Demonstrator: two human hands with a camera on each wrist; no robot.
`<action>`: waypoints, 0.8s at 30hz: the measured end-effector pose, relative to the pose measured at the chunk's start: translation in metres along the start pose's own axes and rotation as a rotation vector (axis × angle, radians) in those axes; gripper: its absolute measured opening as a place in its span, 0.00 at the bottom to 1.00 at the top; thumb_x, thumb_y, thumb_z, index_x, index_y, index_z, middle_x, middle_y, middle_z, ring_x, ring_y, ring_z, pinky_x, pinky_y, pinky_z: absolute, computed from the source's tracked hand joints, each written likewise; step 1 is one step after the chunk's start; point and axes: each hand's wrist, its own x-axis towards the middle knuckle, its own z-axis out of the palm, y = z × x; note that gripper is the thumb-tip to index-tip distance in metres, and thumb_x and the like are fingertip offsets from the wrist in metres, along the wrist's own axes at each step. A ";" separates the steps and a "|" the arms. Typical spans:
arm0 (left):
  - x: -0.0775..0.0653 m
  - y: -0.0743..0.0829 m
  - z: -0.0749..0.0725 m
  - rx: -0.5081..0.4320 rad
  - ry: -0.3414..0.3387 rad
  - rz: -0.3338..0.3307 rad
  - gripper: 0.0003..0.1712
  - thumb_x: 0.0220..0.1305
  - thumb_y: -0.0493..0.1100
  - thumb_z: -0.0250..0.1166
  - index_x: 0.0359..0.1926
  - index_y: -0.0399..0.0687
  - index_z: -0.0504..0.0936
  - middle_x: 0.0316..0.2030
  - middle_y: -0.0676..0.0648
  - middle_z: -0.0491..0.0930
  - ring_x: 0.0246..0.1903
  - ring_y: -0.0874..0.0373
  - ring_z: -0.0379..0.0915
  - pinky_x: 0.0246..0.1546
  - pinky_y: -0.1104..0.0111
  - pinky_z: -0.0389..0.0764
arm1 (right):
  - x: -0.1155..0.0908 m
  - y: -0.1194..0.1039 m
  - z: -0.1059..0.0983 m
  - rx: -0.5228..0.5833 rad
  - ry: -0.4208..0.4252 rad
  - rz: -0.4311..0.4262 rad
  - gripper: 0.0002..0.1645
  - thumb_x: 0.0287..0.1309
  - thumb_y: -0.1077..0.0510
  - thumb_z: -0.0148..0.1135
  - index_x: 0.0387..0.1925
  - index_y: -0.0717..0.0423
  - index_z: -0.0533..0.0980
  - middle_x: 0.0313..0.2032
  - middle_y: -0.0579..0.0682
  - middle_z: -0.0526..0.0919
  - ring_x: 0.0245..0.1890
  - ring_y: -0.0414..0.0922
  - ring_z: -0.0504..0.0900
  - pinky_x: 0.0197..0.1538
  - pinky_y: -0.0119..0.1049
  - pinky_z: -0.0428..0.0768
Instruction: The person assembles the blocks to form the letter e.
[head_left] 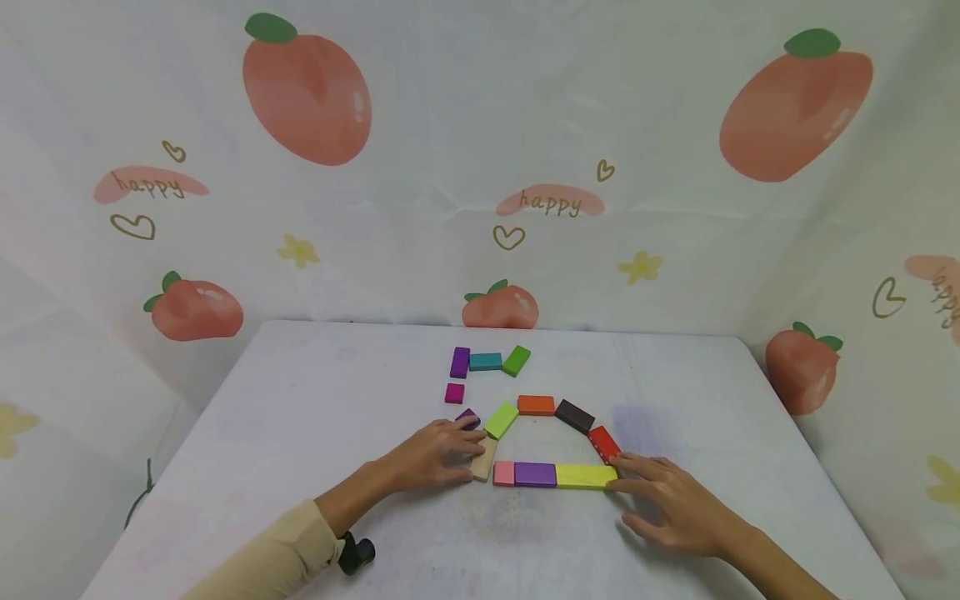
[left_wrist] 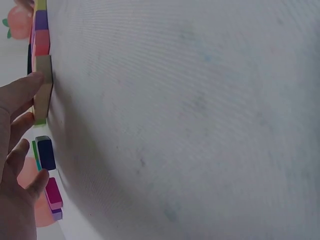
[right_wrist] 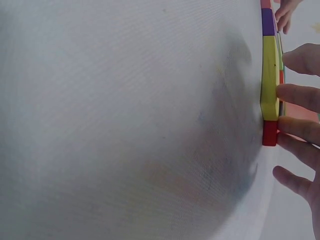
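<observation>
In the head view, my left hand (head_left: 435, 457) touches a beige block (head_left: 483, 460), with the thumb near its closer end and a finger near its far end. The other fingers spread toward a dark purple block (head_left: 468, 419). My right hand (head_left: 675, 504) has its fingers extended, with fingertips at the right end of a yellow block (head_left: 585, 476) and at the near end of a red block (head_left: 604, 444). In the right wrist view, fingertips touch the yellow block (right_wrist: 270, 75) and the red block (right_wrist: 270, 133).
Purple (head_left: 535, 475) and pink (head_left: 504, 473) blocks continue the yellow block's row. Lime (head_left: 502, 420), orange (head_left: 536, 405) and dark brown (head_left: 574, 416) blocks arch behind it. Farther back lie magenta (head_left: 454, 393), purple (head_left: 460, 362), teal (head_left: 486, 362) and green (head_left: 517, 361) blocks on the white table (head_left: 337, 375).
</observation>
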 end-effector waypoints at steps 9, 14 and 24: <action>0.001 0.001 0.001 0.005 0.004 -0.004 0.26 0.63 0.49 0.70 0.61 0.49 0.81 0.64 0.50 0.75 0.71 0.49 0.60 0.65 0.50 0.68 | -0.001 0.001 0.001 0.002 -0.005 0.010 0.21 0.46 0.48 0.76 0.46 0.37 0.84 0.58 0.48 0.81 0.58 0.48 0.77 0.50 0.54 0.80; 0.002 0.002 0.002 0.019 0.011 -0.005 0.26 0.63 0.50 0.70 0.61 0.49 0.82 0.63 0.49 0.76 0.71 0.49 0.60 0.65 0.49 0.68 | -0.001 0.001 0.002 0.002 -0.005 0.008 0.22 0.47 0.48 0.76 0.47 0.36 0.84 0.59 0.47 0.80 0.59 0.48 0.77 0.51 0.54 0.80; 0.002 0.002 0.002 -0.006 0.019 -0.018 0.26 0.62 0.50 0.71 0.60 0.49 0.82 0.63 0.49 0.76 0.71 0.50 0.59 0.65 0.49 0.67 | 0.000 0.002 0.002 -0.006 0.010 -0.010 0.22 0.44 0.49 0.77 0.46 0.38 0.84 0.58 0.47 0.80 0.58 0.48 0.78 0.50 0.52 0.81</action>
